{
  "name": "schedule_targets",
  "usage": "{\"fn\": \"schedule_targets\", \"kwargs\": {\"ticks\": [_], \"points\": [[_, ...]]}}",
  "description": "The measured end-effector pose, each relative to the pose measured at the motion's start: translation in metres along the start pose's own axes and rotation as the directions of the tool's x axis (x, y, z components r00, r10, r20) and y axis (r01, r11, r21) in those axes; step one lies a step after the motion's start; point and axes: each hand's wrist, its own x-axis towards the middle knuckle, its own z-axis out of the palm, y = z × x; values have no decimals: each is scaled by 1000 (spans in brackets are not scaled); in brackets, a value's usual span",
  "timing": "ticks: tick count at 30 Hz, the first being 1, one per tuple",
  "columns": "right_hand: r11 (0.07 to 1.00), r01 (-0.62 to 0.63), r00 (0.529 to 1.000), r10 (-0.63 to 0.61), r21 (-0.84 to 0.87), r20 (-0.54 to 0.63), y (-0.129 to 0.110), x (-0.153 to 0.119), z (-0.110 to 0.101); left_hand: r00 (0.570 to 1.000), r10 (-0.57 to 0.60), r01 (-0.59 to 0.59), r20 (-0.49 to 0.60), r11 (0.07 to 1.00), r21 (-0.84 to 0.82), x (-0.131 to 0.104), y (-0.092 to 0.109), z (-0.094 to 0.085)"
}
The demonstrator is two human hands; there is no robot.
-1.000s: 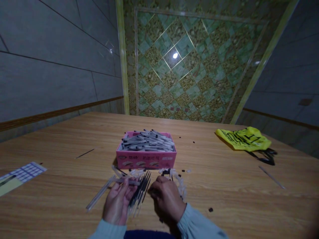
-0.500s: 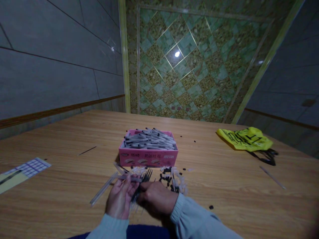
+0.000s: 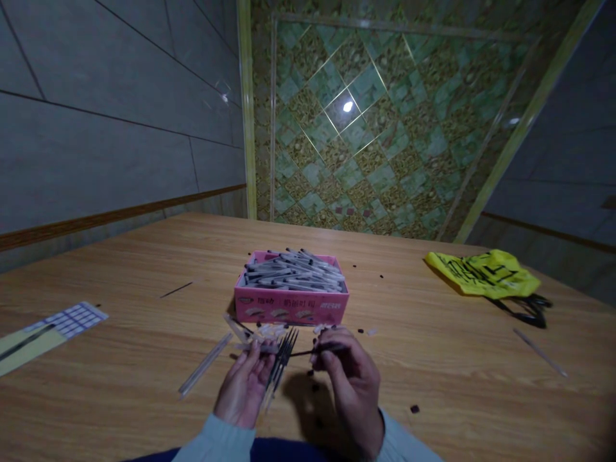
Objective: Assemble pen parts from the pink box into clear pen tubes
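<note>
Several clear pen barrels and dark refills fill a pink box [image 3: 291, 309]. In front of it, my left hand [image 3: 248, 385] is closed on a clear pen barrel [image 3: 264, 348], which lies across the fingers. A bundle of dark refills [image 3: 283, 359] fans out beside that hand's fingertips. My right hand [image 3: 351, 378] pinches a dark refill [image 3: 303, 352], its thin end pointing left toward the bundle. Small clear and black pieces [image 3: 272, 330] lie between the hands and the box, some hidden behind my right hand.
Clear barrels [image 3: 206, 364] lie left of my left hand. A yellow and checked card [image 3: 72, 321] is at the far left, near a single refill [image 3: 176, 289]. A yellow bag [image 3: 481, 273] with black straps and a thin pen barrel [image 3: 539, 351] are at the right.
My right hand has moved right, away from the bundle, and now shows a refill in its fingers. My left hand stays almost in place. The whole view has shifted slightly.
</note>
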Motion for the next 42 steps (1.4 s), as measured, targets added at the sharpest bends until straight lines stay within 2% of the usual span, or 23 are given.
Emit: {"fn": "schedule_targets", "kwargs": {"ticks": [3, 8, 16, 18, 22, 24, 26, 28, 30, 33, 36, 42], "points": [[998, 46, 999, -47, 43, 4, -6, 0, 2, 1000, -12, 12, 6, 1000, 5, -1, -2, 1], [990, 139, 989, -138, -4, 50, -8, 1, 2, 1000, -17, 17, 15, 1000, 18, -1, -3, 1], [976, 212, 965, -201, -48, 166, -4, 5, 4, 988, -94, 86, 124, 994, 68, -12, -7, 4], [979, 181, 966, -158, -95, 206, 0, 8, 3, 981, -131, 124, 144, 991, 56, -14, -8, 6], [940, 65, 961, 32, -336, 276, 12, 18, -7, 989, -145, 147, 40, 987, -63, -14, -3, 8], [849, 71, 912, 157, -523, 378, 19, 22, -16, 990, -145, 143, -1, 982, -127, -14, 1, 10], [740, 142, 828, 276, -658, 488, 26, 23, -24, 988, -151, 146, -18, 976, -164, -13, 5, 11], [656, 224, 756, 350, -721, 553, 31, 22, -27, 988, -152, 146, -23, 975, -170, -13, 7, 12], [592, 278, 723, 389, -757, 570, 35, 18, -26, 989, -147, 142, -24, 978, -152, -14, 7, 13], [532, 323, 700, 422, -783, 576, 37, 15, -21, 991, -134, 130, -27, 984, -121, -14, 6, 12], [532, 338, 691, 420, -776, 589, 40, 12, -18, 991, -129, 124, -36, 986, -111, -14, 5, 12], [544, 262, 721, 439, -797, 536, 44, 8, -15, 993, -113, 108, -45, 989, -100, -13, 3, 12]]}}
